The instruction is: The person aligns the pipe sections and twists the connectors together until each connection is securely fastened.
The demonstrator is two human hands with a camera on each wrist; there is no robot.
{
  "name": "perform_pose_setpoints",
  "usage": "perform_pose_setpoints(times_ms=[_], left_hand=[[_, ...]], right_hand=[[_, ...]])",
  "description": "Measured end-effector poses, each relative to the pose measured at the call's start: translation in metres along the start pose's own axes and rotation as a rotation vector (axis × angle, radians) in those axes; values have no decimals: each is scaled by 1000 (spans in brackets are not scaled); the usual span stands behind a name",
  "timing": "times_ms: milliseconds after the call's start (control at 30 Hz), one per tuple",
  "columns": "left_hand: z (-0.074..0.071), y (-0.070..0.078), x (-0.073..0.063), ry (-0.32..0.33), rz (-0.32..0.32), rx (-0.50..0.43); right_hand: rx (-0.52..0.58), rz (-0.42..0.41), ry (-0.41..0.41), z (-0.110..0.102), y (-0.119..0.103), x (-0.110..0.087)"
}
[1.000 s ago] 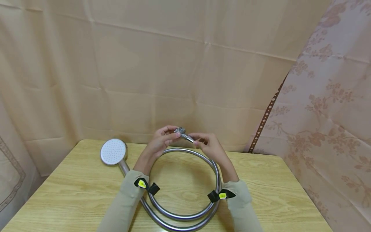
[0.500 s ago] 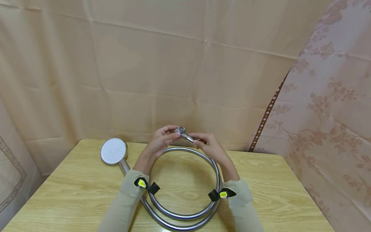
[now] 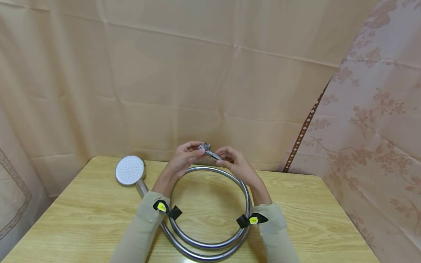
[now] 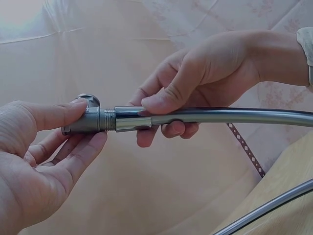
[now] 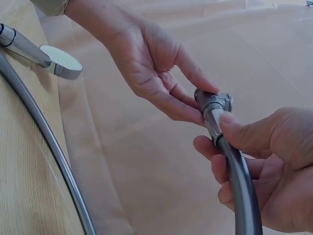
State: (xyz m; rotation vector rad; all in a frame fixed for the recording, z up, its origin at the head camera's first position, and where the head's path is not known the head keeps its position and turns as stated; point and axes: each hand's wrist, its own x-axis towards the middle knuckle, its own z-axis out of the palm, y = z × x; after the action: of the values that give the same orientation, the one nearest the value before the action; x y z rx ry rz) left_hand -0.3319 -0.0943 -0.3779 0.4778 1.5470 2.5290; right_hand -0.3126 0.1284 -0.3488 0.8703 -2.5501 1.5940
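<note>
Above the back edge of the table, my left hand [image 3: 180,160] pinches a small grey metal fitting [image 4: 88,121] between thumb and fingers. Its threaded neck [image 4: 108,120] points at the chrome nut [image 4: 133,119] on the end of the shower hose [image 4: 230,116]. Some threads still show between fitting and nut, which meet in line. My right hand [image 3: 241,166] holds the hose end, thumb on the nut and fingers curled beneath, as the right wrist view shows. The rest of the hose lies coiled on the table, below and between my forearms.
A round shower head [image 3: 130,170] with a white face lies at the table's left, its handle [image 3: 141,188] running toward my left sleeve. The wooden table [image 3: 312,215] ends at a beige curtain [image 3: 197,73]. A flowered cloth [image 3: 371,146] hangs at the right.
The fingers of my right hand have shifted around the hose end, the upper ones lifting slightly. My left hand keeps the fitting in nearly the same place.
</note>
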Motion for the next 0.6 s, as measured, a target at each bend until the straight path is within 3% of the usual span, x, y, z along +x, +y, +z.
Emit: perform_pose_setpoints(times_ms=[200, 600], left_hand=[[2, 1, -1, -1, 3, 14], [2, 1, -2, 24, -6, 28]], right_hand=[[-44, 1, 45, 2, 0, 1], [-72, -4, 37, 3, 0, 0]])
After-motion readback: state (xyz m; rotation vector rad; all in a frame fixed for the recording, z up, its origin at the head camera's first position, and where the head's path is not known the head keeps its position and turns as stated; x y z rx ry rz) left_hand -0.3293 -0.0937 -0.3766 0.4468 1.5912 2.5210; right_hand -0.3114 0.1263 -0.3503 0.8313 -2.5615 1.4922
